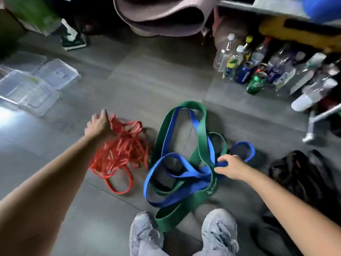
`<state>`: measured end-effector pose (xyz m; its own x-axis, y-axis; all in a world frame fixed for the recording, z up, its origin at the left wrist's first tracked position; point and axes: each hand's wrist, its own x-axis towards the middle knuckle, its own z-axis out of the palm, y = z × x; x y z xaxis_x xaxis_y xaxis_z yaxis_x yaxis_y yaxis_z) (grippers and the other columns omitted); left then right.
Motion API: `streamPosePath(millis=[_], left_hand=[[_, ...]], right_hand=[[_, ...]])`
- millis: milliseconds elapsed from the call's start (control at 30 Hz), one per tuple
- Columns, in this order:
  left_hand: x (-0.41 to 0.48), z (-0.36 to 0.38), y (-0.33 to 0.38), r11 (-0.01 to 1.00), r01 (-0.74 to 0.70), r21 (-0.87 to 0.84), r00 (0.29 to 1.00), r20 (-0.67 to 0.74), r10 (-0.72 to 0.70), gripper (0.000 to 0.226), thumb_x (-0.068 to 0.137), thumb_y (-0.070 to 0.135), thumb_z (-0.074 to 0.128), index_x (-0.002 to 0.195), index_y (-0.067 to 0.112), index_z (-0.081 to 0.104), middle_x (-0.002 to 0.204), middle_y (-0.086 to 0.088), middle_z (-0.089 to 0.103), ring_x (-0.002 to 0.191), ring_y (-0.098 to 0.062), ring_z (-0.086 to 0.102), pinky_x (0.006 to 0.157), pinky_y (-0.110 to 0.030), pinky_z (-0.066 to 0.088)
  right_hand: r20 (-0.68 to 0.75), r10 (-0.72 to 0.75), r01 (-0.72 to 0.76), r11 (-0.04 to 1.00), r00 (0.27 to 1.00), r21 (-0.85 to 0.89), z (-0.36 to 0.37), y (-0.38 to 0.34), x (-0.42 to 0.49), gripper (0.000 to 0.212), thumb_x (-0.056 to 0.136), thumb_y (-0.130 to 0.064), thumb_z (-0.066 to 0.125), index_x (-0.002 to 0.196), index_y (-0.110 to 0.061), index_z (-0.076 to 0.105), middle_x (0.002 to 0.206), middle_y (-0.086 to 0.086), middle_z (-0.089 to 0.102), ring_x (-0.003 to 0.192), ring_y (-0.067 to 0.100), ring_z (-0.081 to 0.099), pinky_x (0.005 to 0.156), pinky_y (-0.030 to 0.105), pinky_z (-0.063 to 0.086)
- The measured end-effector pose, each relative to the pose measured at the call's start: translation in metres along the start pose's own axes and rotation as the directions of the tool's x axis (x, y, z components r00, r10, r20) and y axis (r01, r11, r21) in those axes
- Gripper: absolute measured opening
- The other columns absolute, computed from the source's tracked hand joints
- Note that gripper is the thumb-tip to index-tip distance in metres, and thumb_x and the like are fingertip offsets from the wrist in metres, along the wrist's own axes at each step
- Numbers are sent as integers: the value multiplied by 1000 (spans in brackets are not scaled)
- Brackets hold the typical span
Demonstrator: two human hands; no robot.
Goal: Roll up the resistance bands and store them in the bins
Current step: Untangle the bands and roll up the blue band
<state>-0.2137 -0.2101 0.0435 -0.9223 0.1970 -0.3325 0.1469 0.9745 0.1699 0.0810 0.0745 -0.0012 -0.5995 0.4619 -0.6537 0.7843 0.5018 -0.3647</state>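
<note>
The left hand (97,124) sits on the far corner of the red bands (120,150), blurred; whether it grips I cannot tell; the right hand (231,166) pinches the blue band (184,174) where it crosses the green band (201,126); the bins (36,84) lie well off left.

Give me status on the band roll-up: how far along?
Done: nothing. No band is rolled and none shows in the clear bins. In hand: left hand is on the tangled red bands, grip unclear; right hand pinches the blue band, which is interlaced with the green band. Left: untangle, roll and bin all three colours.
</note>
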Motion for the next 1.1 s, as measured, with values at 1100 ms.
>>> streamPosePath(millis=[1100], left_hand=[[-37, 79, 134, 614, -366, -699, 930, -307, 204, 32, 82, 25, 60, 114, 26, 56, 106, -4, 66, 91, -24, 66, 76, -40, 57]], right_hand=[[-77, 591, -286, 496, 803, 820, 129, 39, 71, 95, 66, -49, 78, 134, 1, 36, 131, 17, 50, 118, 31, 50, 89, 31, 40]])
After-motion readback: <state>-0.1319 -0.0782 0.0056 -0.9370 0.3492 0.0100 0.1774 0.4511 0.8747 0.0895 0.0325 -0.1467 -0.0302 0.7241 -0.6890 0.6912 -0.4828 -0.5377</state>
